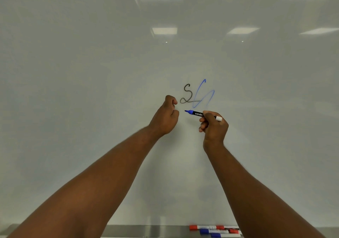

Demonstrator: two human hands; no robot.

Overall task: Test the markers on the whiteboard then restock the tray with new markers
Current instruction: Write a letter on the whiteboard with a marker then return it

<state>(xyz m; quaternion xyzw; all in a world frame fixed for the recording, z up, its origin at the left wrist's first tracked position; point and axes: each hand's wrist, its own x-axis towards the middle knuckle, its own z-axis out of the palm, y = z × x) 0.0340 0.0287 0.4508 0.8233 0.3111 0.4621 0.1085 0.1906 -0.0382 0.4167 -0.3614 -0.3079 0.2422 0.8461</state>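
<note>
Your right hand (213,125) pinches a white whiteboard marker with a blue tip (197,113), with your thumb and fingers curled round its back half. The cap is off. On its black band you can read the white word "camlin". The tip points left, and the marker is low on the shiny white whiteboard (91,72), just under the drawn lines. You cannot tell if the tip touches the board.

Your left hand (166,117) is up beside the tip, with its fingers curled in. You cannot tell if it holds anything.

Two scribbles are on the board: a black curly line (187,95) and a paler blue loop (202,94) that crosses its right end.

At the bottom edge is a grey metal tray (146,230). A small bunch of white markers with red and blue ends (214,231) lies at its right part.

Square ceiling lights (164,30) shine as reflections in the board.
</note>
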